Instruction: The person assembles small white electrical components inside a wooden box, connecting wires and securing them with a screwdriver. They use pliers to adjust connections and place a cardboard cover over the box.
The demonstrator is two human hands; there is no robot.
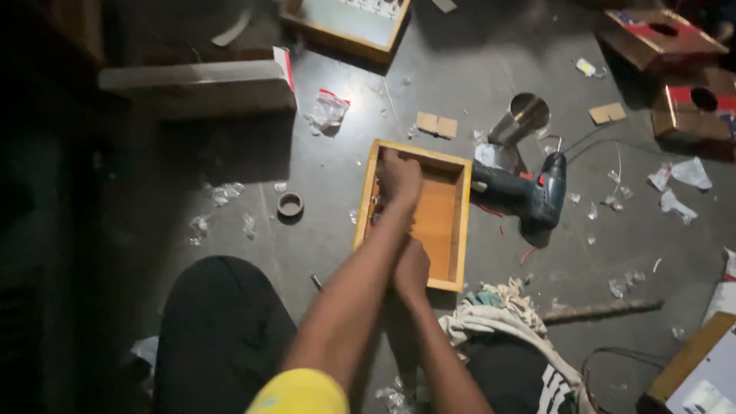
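**Both hands inside a shallow wooden box on the floor**

The open wooden box (448, 230) lies on the grey floor (322, 222), just ahead of the person's knees. The left hand (400, 178) reaches into its far left corner, fingers curled; what they pinch cannot be told. The right hand (412, 268) presses the box's near end, its grip hidden. A cordless drill (525, 195) lies just right, a tape roll (290, 204) left.

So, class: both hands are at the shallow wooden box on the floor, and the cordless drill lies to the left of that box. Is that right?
Not quite. In the head view the cordless drill lies to the right of the wooden box, not the left. The left hand and right hand are indeed at the box.
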